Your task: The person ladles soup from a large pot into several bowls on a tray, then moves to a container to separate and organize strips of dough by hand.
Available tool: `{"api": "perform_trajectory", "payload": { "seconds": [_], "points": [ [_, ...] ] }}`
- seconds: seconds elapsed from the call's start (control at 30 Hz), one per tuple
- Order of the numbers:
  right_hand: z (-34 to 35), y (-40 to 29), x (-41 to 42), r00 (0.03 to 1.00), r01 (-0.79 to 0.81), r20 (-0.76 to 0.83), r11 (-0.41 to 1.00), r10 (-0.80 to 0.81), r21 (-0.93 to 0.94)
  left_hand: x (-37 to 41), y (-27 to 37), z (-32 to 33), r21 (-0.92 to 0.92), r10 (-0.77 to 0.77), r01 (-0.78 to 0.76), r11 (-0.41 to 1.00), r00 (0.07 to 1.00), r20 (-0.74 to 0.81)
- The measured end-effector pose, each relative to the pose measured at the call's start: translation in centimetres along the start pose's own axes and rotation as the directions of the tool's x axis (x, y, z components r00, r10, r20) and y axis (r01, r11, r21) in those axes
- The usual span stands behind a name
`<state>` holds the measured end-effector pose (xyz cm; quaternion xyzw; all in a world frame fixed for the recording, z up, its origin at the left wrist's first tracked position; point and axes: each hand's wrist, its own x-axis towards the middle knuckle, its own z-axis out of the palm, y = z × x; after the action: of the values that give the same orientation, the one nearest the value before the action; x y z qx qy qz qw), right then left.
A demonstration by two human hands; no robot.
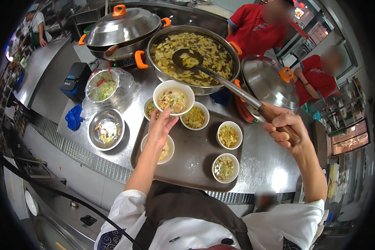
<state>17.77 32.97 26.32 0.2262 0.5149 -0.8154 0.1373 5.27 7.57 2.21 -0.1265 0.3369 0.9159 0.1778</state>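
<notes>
My left hand (162,125) holds up a white bowl (173,97) with chopped greens and other bits in it, close to the near rim of a large steel wok (193,59) of broth and sliced vegetables. In my right hand (286,126) is the wooden handle of a long steel ladle (187,59). The ladle's head sits in the broth with vegetable pieces in it. On the brown tray (190,168) below stand several white bowls, among them a filled bowl (229,135), another filled bowl (225,168) and a paler bowl (165,150) partly behind my left forearm.
Left of the tray are a steel bowl of scraps (106,129), a plastic-lined container of chopped greens (102,86), a blue cloth or bag (73,117) and a black device (76,82). Lidded woks (122,28) flank the open one. Two people in red shirts (257,28) stand beyond.
</notes>
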Motion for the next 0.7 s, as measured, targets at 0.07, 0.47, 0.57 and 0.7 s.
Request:
{"api": "perform_trajectory", "payload": {
  "seconds": [0.07,0.47,0.57,0.7],
  "points": [
    [0.4,-0.2,-1.2,1.0,0.004,0.015,1.0,-0.004,0.002,-0.1,0.2,-0.5,-0.004,0.01,-0.01,1.0,1.0,-0.014],
    [0.5,3.0,-7.2,0.998,-0.059,0.001,0.998,0.059,-0.002,-0.7,0.0,-0.8,0.02,0.076,-0.075,0.997,0.997,-0.015],
    [0.4,3.8,-8.0,0.998,-0.068,0.001,0.989,0.068,-0.128,-0.9,-0.1,-0.9,0.01,0.09,-0.09,0.996,0.996,-0.027],
    [0.9,4.6,-8.6,0.999,-0.05,-0.015,0.953,0.047,-0.298,-0.7,0.0,-2.1,-0.006,0.103,-0.103,0.995,0.995,0.004]
  ]
}}
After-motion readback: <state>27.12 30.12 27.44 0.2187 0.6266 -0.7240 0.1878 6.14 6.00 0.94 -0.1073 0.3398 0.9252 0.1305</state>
